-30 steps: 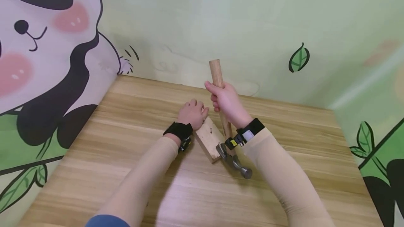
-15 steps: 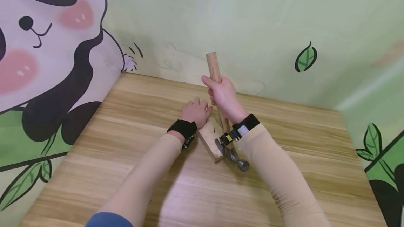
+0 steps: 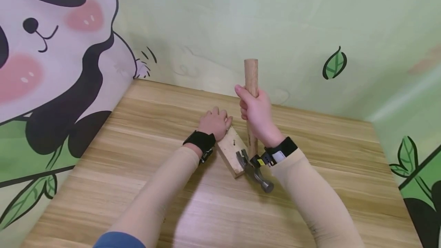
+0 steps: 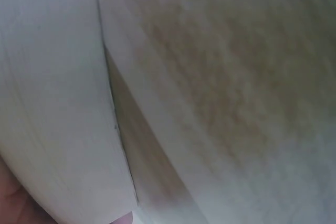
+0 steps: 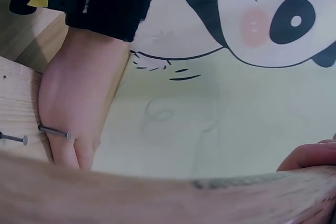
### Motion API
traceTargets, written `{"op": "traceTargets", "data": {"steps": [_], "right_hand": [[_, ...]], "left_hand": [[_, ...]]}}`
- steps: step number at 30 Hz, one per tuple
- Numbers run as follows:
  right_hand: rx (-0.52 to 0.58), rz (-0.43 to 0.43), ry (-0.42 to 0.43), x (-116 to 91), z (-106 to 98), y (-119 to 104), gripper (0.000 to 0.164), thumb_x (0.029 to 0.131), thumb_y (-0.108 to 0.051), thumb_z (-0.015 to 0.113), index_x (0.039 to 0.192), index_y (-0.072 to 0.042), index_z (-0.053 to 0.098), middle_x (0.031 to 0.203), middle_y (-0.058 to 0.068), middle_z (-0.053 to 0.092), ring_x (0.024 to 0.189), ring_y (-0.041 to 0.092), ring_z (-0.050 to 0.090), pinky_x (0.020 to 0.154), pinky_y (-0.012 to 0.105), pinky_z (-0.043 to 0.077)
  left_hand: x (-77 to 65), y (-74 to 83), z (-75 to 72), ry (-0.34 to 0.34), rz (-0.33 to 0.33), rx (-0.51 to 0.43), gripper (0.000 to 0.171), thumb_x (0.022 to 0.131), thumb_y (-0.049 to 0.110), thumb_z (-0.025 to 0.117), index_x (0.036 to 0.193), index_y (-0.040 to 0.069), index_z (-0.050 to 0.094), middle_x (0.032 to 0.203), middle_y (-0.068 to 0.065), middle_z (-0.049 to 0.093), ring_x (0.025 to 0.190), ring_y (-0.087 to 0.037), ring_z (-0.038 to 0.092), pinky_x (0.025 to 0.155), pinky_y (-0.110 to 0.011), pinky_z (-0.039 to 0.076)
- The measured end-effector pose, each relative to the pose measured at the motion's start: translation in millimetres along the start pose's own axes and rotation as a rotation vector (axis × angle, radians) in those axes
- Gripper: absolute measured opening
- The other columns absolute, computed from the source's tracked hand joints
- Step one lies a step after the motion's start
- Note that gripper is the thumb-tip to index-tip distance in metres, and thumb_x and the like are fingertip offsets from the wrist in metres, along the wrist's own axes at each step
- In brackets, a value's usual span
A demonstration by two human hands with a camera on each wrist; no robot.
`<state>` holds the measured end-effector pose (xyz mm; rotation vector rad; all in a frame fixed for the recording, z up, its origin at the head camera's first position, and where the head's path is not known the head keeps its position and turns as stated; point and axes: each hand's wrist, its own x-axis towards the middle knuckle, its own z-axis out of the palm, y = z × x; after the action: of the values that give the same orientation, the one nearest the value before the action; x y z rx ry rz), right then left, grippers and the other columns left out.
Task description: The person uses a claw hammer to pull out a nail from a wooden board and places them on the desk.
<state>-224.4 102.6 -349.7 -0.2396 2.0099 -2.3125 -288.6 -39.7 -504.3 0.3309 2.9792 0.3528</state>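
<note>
A pale wooden block lies aslant on the table. My left hand holds its far end, with fingers on both sides of the block in the left wrist view. Two nails stick out of the wood in the right wrist view, one nail close beside the left hand. My right hand grips a claw hammer by its wooden handle, thumb up along it. The handle stands nearly upright. The hammer's head is low, its claw over the block's near right edge and its round face toward the lower right.
The wood-grain table meets a pale green wall right behind the hands. A panda picture covers the left wall. Black straps with small cameras sit on both wrists.
The right hand and the top of the hammer handle first shifted slightly left, then swung right, bringing the handle more upright. The claw stays by the block. The left hand keeps its place on the block.
</note>
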Motion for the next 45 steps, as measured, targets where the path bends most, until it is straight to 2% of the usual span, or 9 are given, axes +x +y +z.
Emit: {"op": "traceTargets", "data": {"steps": [9,17,21,24,27,31,34,40,45], "right_hand": [[0.068,-0.105,0.028,-19,-16,-3,0.026,0.11,-0.023,0.062,0.089,-0.01,0.052,0.057,-0.006,0.03,0.046,0.008,0.029,0.046,0.021,0.026],[0.049,-0.138,0.064,-27,-19,0,0.025,0.11,-0.024,0.062,0.089,-0.012,0.054,0.057,-0.006,0.032,0.046,0.008,0.031,0.046,0.022,0.027],[0.107,-0.147,0.114,-34,-21,1,0.023,0.108,-0.02,0.063,0.088,-0.013,0.055,0.057,-0.006,0.031,0.045,0.006,0.03,0.046,0.021,0.025],[0.197,-0.189,0.14,-45,-29,2,0.021,0.108,-0.016,0.061,0.088,-0.015,0.055,0.056,-0.008,0.031,0.044,0.004,0.03,0.045,0.02,0.024],[0.311,-0.301,0.119,-61,-43,6,0.022,0.108,-0.012,0.056,0.087,-0.014,0.052,0.056,-0.006,0.03,0.044,0.005,0.027,0.043,0.021,0.02],[0.445,-0.481,0.014,-88,-60,12,0.026,0.109,-0.007,0.052,0.084,-0.009,0.046,0.057,-0.002,0.028,0.044,0.01,0.022,0.041,0.026,0.016],[0.517,-0.575,-0.048,-107,-67,17,0.029,0.108,-0.003,0.047,0.08,-0.006,0.039,0.057,-0.001,0.027,0.044,0.011,0.022,0.041,0.027,0.016],[0.706,-0.672,-0.116,-129,-77,26,0.031,0.106,0.0,0.032,0.076,-0.008,0.026,0.058,0.0,0.025,0.046,0.011,0.023,0.044,0.024,0.019],[0.754,-0.699,-0.131,-131,-78,24,0.031,0.103,-0.002,0.035,0.074,-0.009,0.025,0.058,-0.001,0.025,0.046,0.011,0.023,0.045,0.024,0.02]], "left_hand": [[1.2,-4.0,5.0,0.042,0.022,-0.007,0.054,0.116,0.051,0.028,0.133,0.01,0.058,0.125,-0.016,0.053,0.107,-0.038,0.061,0.086,-0.055,0.056],[-2.7,1.4,0.9,0.023,0.013,-0.002,0.054,0.116,0.051,0.027,0.135,0.011,0.058,0.127,-0.016,0.053,0.108,-0.038,0.061,0.087,-0.055,0.056],[-3.1,1.8,2.1,0.014,0.016,-0.001,0.055,0.116,0.052,0.026,0.135,0.011,0.057,0.127,-0.015,0.052,0.11,-0.037,0.06,0.087,-0.054,0.056],[-2.8,1.2,2.7,0.01,0.019,-0.015,0.055,0.116,0.052,0.026,0.134,0.011,0.057,0.127,-0.015,0.051,0.11,-0.037,0.059,0.088,-0.054,0.055],[-2.3,0.3,2.4,0.017,0.019,-0.03,0.054,0.116,0.052,0.028,0.134,0.01,0.058,0.127,-0.015,0.051,0.11,-0.037,0.059,0.089,-0.054,0.055],[-0.5,-0.5,4.2,0.031,0.014,-0.02,0.055,0.116,0.052,0.027,0.136,0.011,0.058,0.126,-0.014,0.052,0.109,-0.036,0.059,0.088,-0.054,0.055],[0.3,0.6,6.1,0.017,0.014,-0.013,0.056,0.116,0.053,0.025,0.137,0.012,0.057,0.127,-0.014,0.052,0.11,-0.036,0.059,0.089,-0.054,0.055],[0.7,1.4,5.2,-0.018,0.014,-0.039,0.056,0.116,0.053,0.025,0.139,0.012,0.056,0.13,-0.015,0.05,0.115,-0.037,0.058,0.092,-0.055,0.054],[0.9,-2.8,2.9,-0.006,0.006,-0.054,0.056,0.116,0.053,0.027,0.141,0.013,0.057,0.133,-0.015,0.051,0.117,-0.037,0.058,0.094,-0.055,0.053]]}}
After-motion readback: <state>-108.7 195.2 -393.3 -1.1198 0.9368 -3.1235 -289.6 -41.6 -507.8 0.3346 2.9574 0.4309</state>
